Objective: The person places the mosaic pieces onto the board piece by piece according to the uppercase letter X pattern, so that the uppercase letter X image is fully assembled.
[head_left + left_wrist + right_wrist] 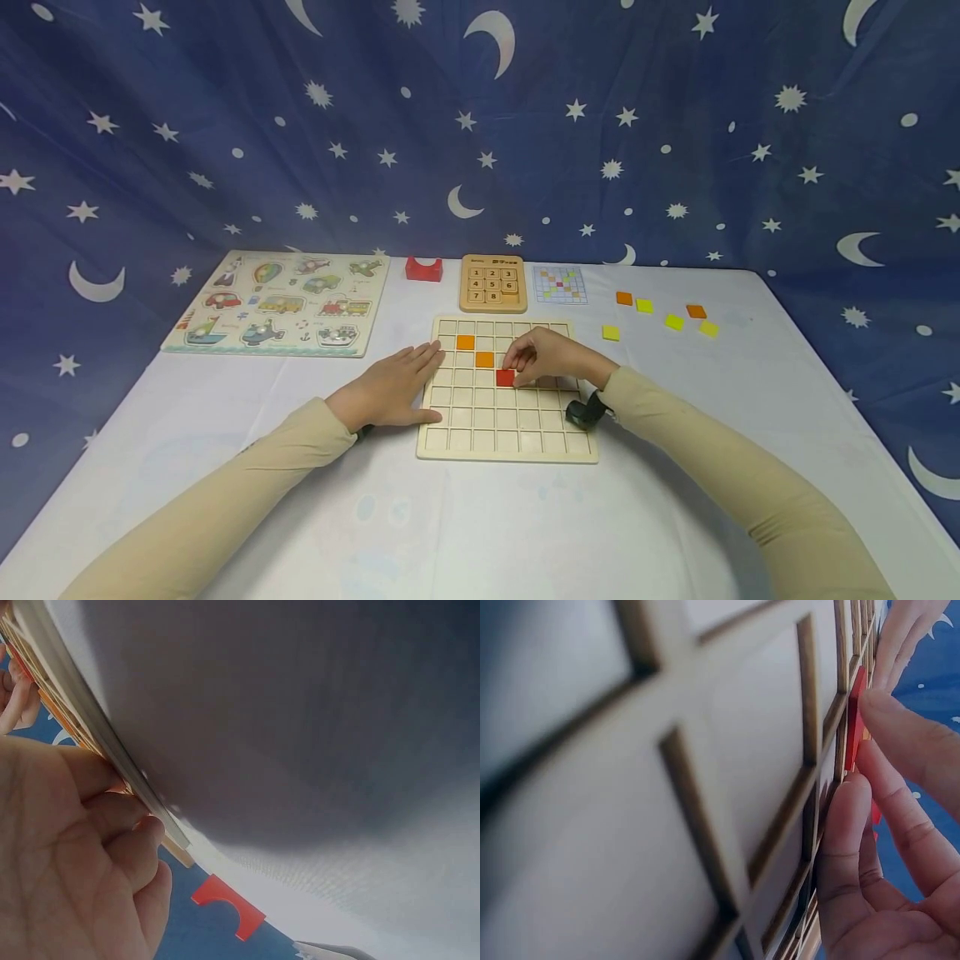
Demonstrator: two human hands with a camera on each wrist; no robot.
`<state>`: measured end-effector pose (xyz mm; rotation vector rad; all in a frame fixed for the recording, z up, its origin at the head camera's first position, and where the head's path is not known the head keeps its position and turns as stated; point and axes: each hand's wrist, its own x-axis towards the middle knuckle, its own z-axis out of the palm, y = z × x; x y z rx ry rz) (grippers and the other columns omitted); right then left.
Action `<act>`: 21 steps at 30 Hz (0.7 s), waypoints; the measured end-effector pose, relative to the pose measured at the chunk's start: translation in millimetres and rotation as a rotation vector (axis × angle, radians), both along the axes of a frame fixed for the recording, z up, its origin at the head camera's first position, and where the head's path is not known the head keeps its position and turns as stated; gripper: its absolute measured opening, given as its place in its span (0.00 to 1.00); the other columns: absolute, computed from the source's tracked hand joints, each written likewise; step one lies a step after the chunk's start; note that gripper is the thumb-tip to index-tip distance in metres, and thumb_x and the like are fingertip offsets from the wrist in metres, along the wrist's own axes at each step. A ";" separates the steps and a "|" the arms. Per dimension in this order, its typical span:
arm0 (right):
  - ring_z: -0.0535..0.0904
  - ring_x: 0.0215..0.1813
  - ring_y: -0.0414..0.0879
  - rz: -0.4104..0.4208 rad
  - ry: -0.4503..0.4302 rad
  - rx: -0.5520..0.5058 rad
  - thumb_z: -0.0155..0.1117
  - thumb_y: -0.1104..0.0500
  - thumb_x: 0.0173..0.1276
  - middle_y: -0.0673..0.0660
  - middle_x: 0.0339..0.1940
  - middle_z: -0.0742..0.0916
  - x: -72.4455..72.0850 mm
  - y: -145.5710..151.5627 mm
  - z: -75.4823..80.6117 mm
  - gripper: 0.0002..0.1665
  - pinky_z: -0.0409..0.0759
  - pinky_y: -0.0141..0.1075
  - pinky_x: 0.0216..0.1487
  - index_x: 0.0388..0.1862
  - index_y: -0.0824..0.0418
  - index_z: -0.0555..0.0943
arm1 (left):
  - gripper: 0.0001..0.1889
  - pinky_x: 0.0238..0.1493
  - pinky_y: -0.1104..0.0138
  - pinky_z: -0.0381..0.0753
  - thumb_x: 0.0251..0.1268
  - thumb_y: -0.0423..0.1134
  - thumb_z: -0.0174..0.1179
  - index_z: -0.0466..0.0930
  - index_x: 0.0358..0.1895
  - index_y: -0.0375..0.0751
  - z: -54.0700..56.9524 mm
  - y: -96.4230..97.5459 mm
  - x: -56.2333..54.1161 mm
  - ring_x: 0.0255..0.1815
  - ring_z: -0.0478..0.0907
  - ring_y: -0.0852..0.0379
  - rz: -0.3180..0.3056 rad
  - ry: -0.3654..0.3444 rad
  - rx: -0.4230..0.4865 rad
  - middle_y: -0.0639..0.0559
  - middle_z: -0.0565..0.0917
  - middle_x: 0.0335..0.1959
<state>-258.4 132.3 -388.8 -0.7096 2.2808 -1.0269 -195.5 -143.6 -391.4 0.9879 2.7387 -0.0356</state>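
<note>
A pale wooden grid board (483, 419) lies on the white table, with two orange tiles (465, 342) set in its cells on a diagonal. My right hand (547, 357) pinches a red square tile (506, 378) over a cell just below and right of them. The right wrist view shows thumb and fingertips at the edge of the red tile (855, 724), which stands slightly proud of the grid. My left hand (395, 387) rests on the board's left edge with fingers extended and thumb spread; its fingers lie along the board's edge in the left wrist view.
Several loose yellow tiles (644, 306) and orange tiles (697, 312) lie right of the board. Behind it are a number puzzle (492, 306), a printed pattern card (560, 285) and a red arched block (423, 269). A vehicle puzzle board (306, 329) lies at left.
</note>
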 end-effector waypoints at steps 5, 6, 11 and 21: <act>0.77 0.34 0.40 0.027 -0.021 -0.012 0.72 0.67 0.52 0.55 0.32 0.85 -2.4 4.1 0.6 0.15 0.80 0.29 0.38 0.41 0.66 0.84 | 0.49 0.76 0.54 0.51 0.62 0.66 0.49 0.47 0.73 0.30 0.5 -0.2 -0.5 0.77 0.48 0.44 0.000 0.001 -0.003 0.37 0.49 0.76; 0.78 0.35 0.41 0.036 -0.033 -0.022 0.72 0.66 0.53 0.56 0.34 0.85 -3.1 6.1 0.7 0.16 0.80 0.29 0.39 0.42 0.66 0.83 | 0.49 0.76 0.54 0.51 0.62 0.66 0.49 0.47 0.73 0.30 0.7 -0.1 -0.4 0.77 0.48 0.44 0.000 0.000 -0.002 0.37 0.49 0.76; 0.80 0.41 0.41 0.051 -0.106 -0.096 0.70 0.65 0.56 0.62 0.43 0.85 -6.7 24.3 3.6 0.21 0.81 0.30 0.45 0.50 0.68 0.80 | 0.49 0.76 0.54 0.51 0.62 0.66 0.49 0.47 0.73 0.30 1.8 0.7 0.1 0.77 0.48 0.44 0.004 -0.010 -0.002 0.37 0.49 0.76; 0.81 0.46 0.39 -0.132 -0.056 -0.166 0.68 0.62 0.59 0.71 0.53 0.80 -14.5 93.7 20.8 0.28 0.80 0.29 0.50 0.56 0.73 0.75 | 0.49 0.77 0.55 0.50 0.62 0.66 0.49 0.47 0.73 0.31 2.1 1.2 0.4 0.77 0.48 0.44 0.014 -0.019 -0.008 0.37 0.49 0.76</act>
